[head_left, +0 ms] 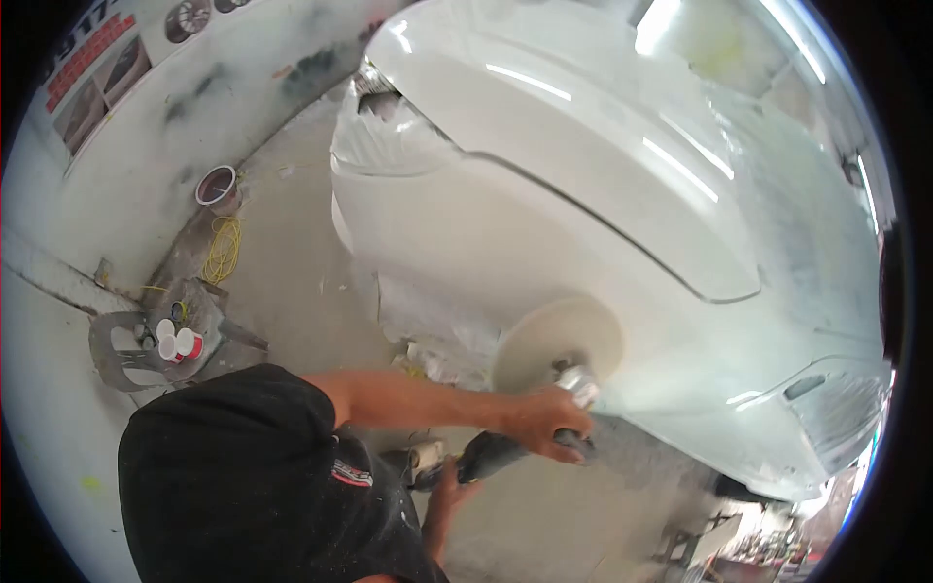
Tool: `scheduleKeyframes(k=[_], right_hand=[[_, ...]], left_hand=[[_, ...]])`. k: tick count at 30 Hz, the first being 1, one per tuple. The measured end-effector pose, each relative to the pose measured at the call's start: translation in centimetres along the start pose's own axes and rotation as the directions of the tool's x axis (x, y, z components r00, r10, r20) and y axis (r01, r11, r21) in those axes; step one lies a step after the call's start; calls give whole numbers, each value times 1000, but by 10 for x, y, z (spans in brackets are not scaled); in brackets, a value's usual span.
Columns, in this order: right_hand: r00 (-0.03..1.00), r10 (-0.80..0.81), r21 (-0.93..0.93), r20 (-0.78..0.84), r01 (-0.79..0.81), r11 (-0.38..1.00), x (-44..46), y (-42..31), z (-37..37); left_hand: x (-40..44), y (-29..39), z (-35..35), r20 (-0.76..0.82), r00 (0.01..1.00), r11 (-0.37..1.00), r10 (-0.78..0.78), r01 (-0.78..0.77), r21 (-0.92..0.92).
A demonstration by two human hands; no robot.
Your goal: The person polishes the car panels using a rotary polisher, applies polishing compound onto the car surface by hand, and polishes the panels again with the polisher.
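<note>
A polisher (494,454) with a black body and a silver head is held in both hands. Its pale round pad (520,340), smeared at the edge, lies against the lower side of a white car (428,219). My left hand (552,423) is closed round the front of the polisher, near the silver head and a black grip. Lower down, my right hand (455,488) is wrapped round the rear of the black body, its fingers partly hidden. Crumpled masking sheet (437,316) hangs along the car's lower edge.
A grey plastic chair (121,340) at left carries several white-and-red tubs (190,343). Behind it stand a bucket (219,188) and a coiled yellow cord (224,250) on the floor. Clutter (758,549) fills the lower right corner. A painted wall (233,87) runs along the left.
</note>
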State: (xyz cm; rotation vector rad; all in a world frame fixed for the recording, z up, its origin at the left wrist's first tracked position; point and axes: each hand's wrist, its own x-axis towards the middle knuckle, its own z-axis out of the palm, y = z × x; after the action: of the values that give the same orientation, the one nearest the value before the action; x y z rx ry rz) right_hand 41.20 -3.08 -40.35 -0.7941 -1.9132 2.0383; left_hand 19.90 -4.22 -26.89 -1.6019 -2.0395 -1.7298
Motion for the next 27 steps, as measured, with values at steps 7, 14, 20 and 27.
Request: scheduleKeyframes(k=[7, 14, 20, 27], right_hand=[[946, -44, -279, 320, 139, 950, -8, -22, 52], [672, 207, -442, 711, 198, 875, 23, -42, 116], [352, 0, -286, 936, 760, 584, 104, -145, 130], [206, -425, -235, 881, 972, -16, 222, -399, 220]], left_hand=[[-98, 27, -108, -500, 864, 996, 55, -16, 83], [-183, 58, -198, -778, 627, 886, -39, 382, 262], [-220, 69, -223, -901, 419, 668, -112, 704, 244], [-246, 81, -185, -992, 102, 375, -74, 925, 67]])
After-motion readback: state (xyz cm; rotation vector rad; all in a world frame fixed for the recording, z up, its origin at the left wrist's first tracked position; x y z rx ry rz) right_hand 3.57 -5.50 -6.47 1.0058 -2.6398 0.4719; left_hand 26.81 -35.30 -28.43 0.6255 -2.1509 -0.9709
